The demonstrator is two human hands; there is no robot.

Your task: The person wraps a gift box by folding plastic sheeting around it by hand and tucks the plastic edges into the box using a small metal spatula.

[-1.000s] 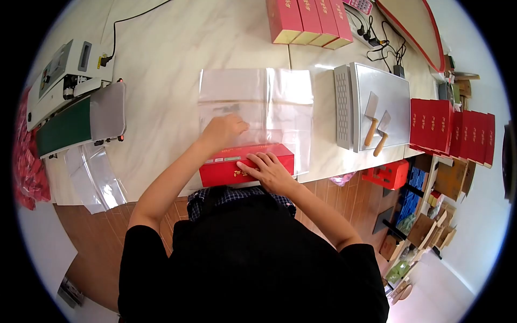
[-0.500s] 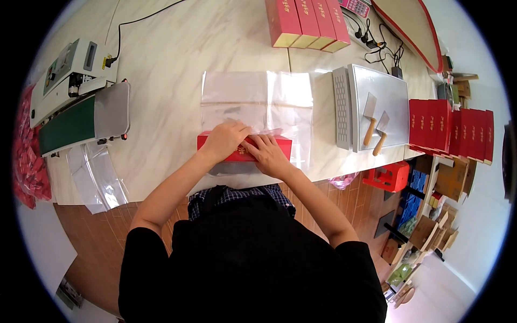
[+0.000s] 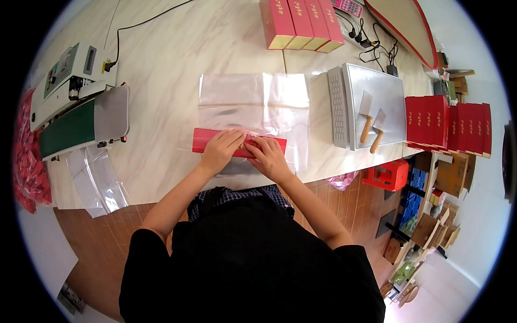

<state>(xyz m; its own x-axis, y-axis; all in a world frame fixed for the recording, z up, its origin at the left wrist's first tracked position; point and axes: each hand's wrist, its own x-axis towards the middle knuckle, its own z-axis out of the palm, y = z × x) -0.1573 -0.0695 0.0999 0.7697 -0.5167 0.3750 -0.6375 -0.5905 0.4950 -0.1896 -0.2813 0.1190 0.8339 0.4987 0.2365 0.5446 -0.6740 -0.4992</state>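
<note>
A long red box (image 3: pixel 200 141) with gold lettering lies across the table in front of me, clear plastic film around it. My left hand (image 3: pixel 222 151) rests on top of the box, fingers stretched out and pressing the film. My right hand (image 3: pixel 269 157) is beside it near the middle of the box, fingers bent and pinching the film over the lettering. Flat clear plastic sheets (image 3: pixel 231 89) are spread on the table beyond and under the box. The hands hide part of the box's top.
At left stands a machine with a green belt (image 3: pixel 69 125), near more clear bags (image 3: pixel 97 180). On the right, two wooden-handled scrapers (image 3: pixel 367 121) lie on a metal hot plate (image 3: pixel 396 89). Red boxes stand at the back (image 3: pixel 280 24) and far right (image 3: pixel 428 121).
The red box now sits slightly further left and shows more of its left end. My left hand has flattened onto the box, and my right hand's fingers have curled in.
</note>
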